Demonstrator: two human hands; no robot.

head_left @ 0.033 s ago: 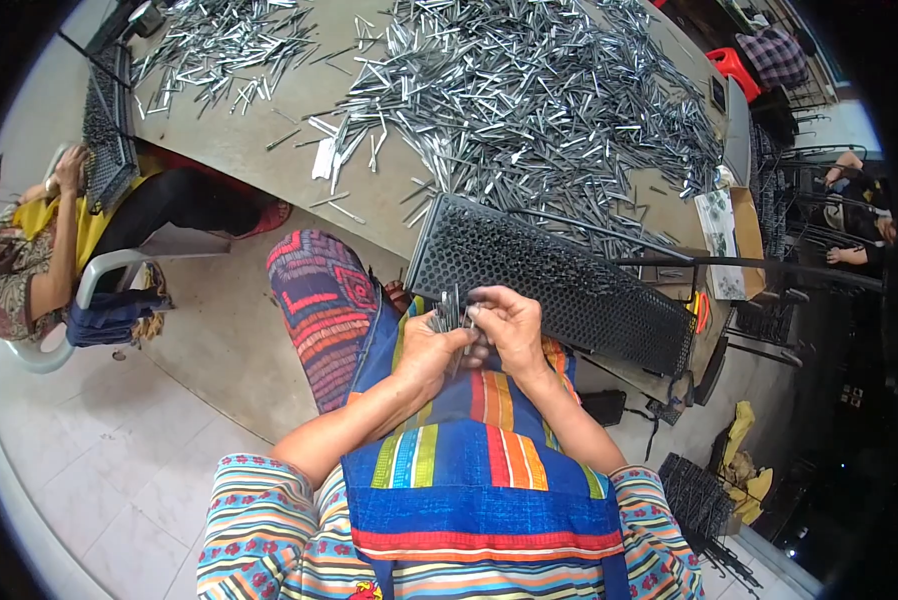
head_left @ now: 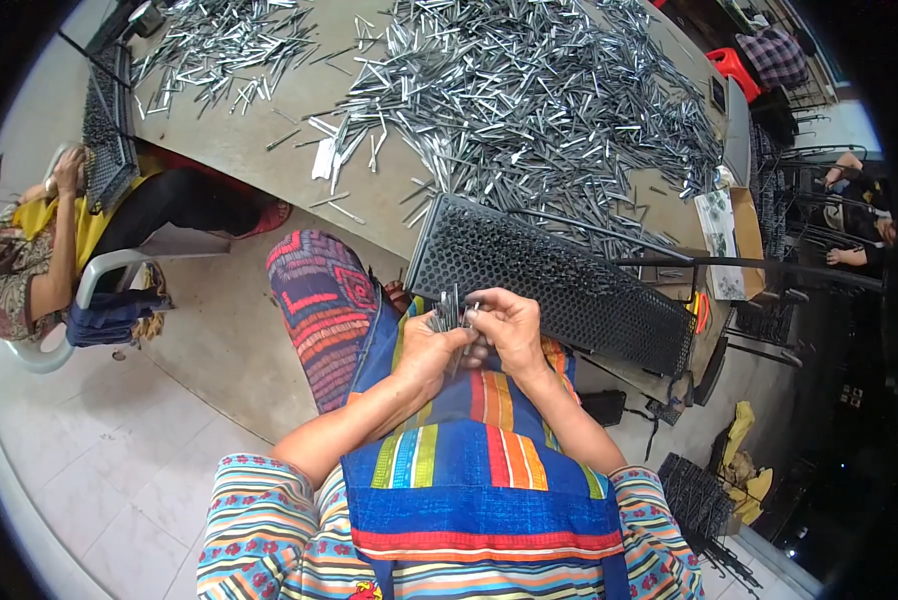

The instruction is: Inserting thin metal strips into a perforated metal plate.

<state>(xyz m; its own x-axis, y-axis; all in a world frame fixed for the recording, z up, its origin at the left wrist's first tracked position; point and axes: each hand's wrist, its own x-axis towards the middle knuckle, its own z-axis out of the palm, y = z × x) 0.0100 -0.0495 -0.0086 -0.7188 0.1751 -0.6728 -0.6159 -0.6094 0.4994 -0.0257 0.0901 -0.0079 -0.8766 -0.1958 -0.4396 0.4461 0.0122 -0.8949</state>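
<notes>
Fingers (head_left: 458,338) of the left hand (head_left: 421,358) are clutching a bundle of thin metal strips (head_left: 446,314) at the centre of the frame. Just right of it, the right hand (head_left: 510,328) is bending its fingertips toward the bundle; whether they are pinching a strip, I cannot tell. Beyond the hands, a black perforated rack (head_left: 544,270) is slanting toward the right, while loose strips (head_left: 529,100) are covering the table (head_left: 224,140) across the upper middle.

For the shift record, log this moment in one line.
left hand: holding thin grey metallic strips | right hand: curled close beside them | beyond: black perforated rectangular panel
</notes>
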